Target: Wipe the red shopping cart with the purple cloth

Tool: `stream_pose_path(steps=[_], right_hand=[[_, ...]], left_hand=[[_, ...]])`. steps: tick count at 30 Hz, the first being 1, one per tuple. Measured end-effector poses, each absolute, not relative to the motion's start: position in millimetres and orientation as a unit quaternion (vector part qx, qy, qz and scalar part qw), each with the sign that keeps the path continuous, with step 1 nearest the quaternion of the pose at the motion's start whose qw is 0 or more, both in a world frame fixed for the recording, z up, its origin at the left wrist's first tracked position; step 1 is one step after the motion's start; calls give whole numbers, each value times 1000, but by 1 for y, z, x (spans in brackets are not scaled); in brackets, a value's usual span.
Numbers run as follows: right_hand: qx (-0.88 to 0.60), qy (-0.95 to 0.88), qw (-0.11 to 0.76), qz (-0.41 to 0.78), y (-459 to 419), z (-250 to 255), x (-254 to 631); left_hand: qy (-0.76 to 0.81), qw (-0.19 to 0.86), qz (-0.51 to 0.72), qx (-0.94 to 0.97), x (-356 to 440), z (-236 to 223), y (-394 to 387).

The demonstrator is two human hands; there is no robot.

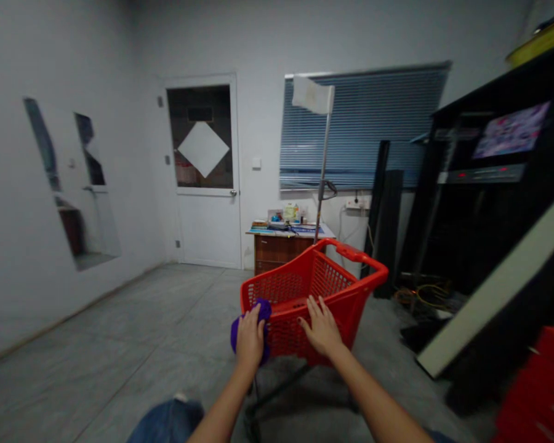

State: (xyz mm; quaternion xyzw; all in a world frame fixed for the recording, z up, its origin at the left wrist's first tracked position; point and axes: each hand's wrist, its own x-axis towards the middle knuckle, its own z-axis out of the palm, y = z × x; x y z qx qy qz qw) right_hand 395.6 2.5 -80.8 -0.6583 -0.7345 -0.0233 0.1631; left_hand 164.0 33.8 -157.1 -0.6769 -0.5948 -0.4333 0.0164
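Note:
My left hand [250, 337] grips a soft purple object [261, 309], pressing it against the near left corner of a red plastic wheeled shopping basket [351, 301]. The purple object shows on both sides of my hand, and its exact kind is hard to tell. My right hand [322, 326] lies flat on the basket's near rim with its fingers spread. The basket has mesh walls and stands on a dark metal frame, partly hidden below my arms.
Ahead stand a wooden desk [279, 252] with assorted items and a metal pole [323, 178] topped by a white cloth. Black equipment [480, 203] and tangled cables [420, 295] fill the right side. A red crate [540, 387] sits at lower right. A white door [207, 227] is beyond.

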Motion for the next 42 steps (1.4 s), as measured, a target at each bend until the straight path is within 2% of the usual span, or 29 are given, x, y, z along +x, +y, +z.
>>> stream_pose_path(steps=[6,10,16,25,35,42], right_hand=[[-651,-741,157,-42,-3,-80,393],[-652,-739,156,-63,0,-76,407],[-651,-738,165,-64,4,-80,404],[-645,-737,182,-88,-4,-92,395],[-656,-726,191,-87,-3,-88,407],[-646,-735,194,-79,-5,-86,405]], left_hand=[[-569,46,-368,-734,216,-132,36],[-552,54,-349,-755,184,-141,42],[-562,16,-393,-728,142,-153,52],[-571,64,-343,-743,236,-116,40],[-629,19,-332,-703,156,-120,59],[-582,29,-311,-751,228,-113,52]])
